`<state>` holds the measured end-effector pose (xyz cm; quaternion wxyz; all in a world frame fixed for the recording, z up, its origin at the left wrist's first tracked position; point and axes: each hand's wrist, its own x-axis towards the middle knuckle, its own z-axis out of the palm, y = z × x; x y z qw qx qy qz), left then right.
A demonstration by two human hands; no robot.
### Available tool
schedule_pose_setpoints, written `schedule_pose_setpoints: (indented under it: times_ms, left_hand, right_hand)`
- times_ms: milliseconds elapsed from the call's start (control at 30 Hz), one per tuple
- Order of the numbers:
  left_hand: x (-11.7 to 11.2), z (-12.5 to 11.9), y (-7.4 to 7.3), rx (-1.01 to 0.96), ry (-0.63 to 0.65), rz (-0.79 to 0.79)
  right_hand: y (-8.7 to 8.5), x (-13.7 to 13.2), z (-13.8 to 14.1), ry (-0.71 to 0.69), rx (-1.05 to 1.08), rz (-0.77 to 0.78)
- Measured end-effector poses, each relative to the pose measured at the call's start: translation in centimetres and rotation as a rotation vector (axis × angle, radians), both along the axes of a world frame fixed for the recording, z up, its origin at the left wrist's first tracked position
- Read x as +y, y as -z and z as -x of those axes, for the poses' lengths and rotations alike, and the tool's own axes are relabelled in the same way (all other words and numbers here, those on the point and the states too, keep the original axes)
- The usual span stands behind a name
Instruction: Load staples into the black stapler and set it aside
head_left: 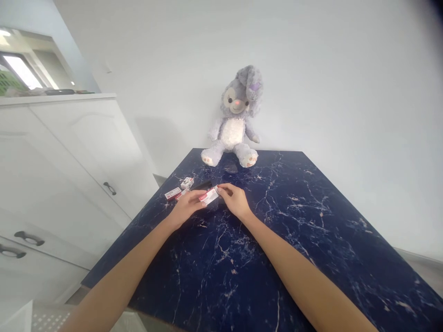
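A small white and red box (210,196) is held between my two hands above the dark blue marbled table (242,258). My left hand (187,206) grips its left end, fingers over the top. At its right end, my right hand (236,199) pinches the corner between thumb and fingers. Just beyond my left hand lie another white and red box (172,193) and a white box with dark print (187,183). A further reddish box is partly hidden by my left hand. Behind the held box is a black, flat object (201,186), its kind unclear.
A grey plush toy (234,122) with a white belly sits at the table's far edge against the wall. A dark, rounded item (230,168) lies before its feet. White cabinets (69,170) with dark handles stand on the left. A white perforated container (48,320) is at lower left.
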<state>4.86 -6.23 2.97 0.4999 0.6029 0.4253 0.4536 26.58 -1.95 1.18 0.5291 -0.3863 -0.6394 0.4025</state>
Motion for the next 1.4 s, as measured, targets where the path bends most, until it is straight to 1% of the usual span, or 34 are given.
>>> schedule_pose_setpoints:
  times_ms: [100, 267, 467, 600, 667, 767, 833, 867, 933, 1000, 1067, 1100, 1133, 1200, 1233, 1300, 1333, 1400]
  left_hand:
    - [0.2, -0.2, 0.5, 0.09, -0.003, -0.04]
    - [0.5, 0.0, 1.1, 0.161, -0.016, -0.056]
    - [0.5, -0.1, 1.1, 0.15, -0.033, -0.078]
    - [0.5, -0.1, 1.2, 0.154, -0.029, -0.105]
    - [0.5, -0.1, 1.2, 0.151, -0.022, -0.116]
    - [0.4, -0.3, 0.9, 0.145, -0.039, -0.122]
    - [0.4, -0.3, 0.5, 0.126, -0.09, -0.117]
    - [0.4, -0.2, 0.2, 0.102, -0.141, -0.122]
    - [0.6, 0.4, -0.3, 0.042, -0.293, -0.168]
    - [1.1, 1.5, -0.6, 0.034, -0.484, -0.232]
    - [1.6, 2.9, -0.5, 0.102, -0.649, -0.252]
    - [1.9, 3.6, -0.5, 0.154, -0.716, -0.245]
    - [2.1, 4.4, -0.4, 0.219, -0.772, -0.242]
    - [2.5, 5.5, -0.2, 0.409, -0.843, -0.263]
    - [2.6, 5.9, -0.2, 0.529, -0.86, -0.285]
    - [2.6, 6.3, -0.4, 0.772, -0.85, -0.344]
    - [2.5, 6.3, -0.6, 0.86, -0.837, -0.374]
    - [2.4, 6.1, -0.9, 0.944, -0.804, -0.438]
  right_hand:
    - [0.2, 0.3, -0.1, -0.015, 0.026, 0.009]
    - [0.4, 0.3, 0.0, -0.032, -0.037, -0.084]
    - [0.0, -0.2, 0.2, 0.003, -0.123, -0.143]
    - [-0.2, -0.5, 0.1, 0.045, -0.163, -0.235]
    - [-0.4, -0.6, 0.1, 0.028, -0.179, -0.264]
    - [-0.5, -0.7, 0.1, -0.023, -0.186, -0.241]
    - [-0.5, -0.6, 0.1, 0.006, -0.177, -0.201]
    - [-0.4, -0.5, 0.0, 0.047, -0.179, -0.183]
    - [0.0, -0.2, 0.0, 0.162, -0.222, -0.165]
    - [0.5, 0.2, 0.0, 0.274, -0.336, -0.175]
    - [1.0, 0.4, 0.1, 0.331, -0.489, -0.19]
    - [1.2, 0.5, 0.1, 0.337, -0.559, -0.198]
    - [1.3, 0.5, 0.2, 0.33, -0.617, -0.207]
    - [1.5, 0.4, 0.4, 0.29, -0.689, -0.223]
    - [1.5, 0.3, 0.5, 0.266, -0.711, -0.233]
    - [1.6, 0.2, 0.5, 0.229, -0.735, -0.248]
    - [1.6, 0.1, 0.5, 0.214, -0.741, -0.251]
    - [1.6, 0.1, 0.5, 0.193, -0.745, -0.249]
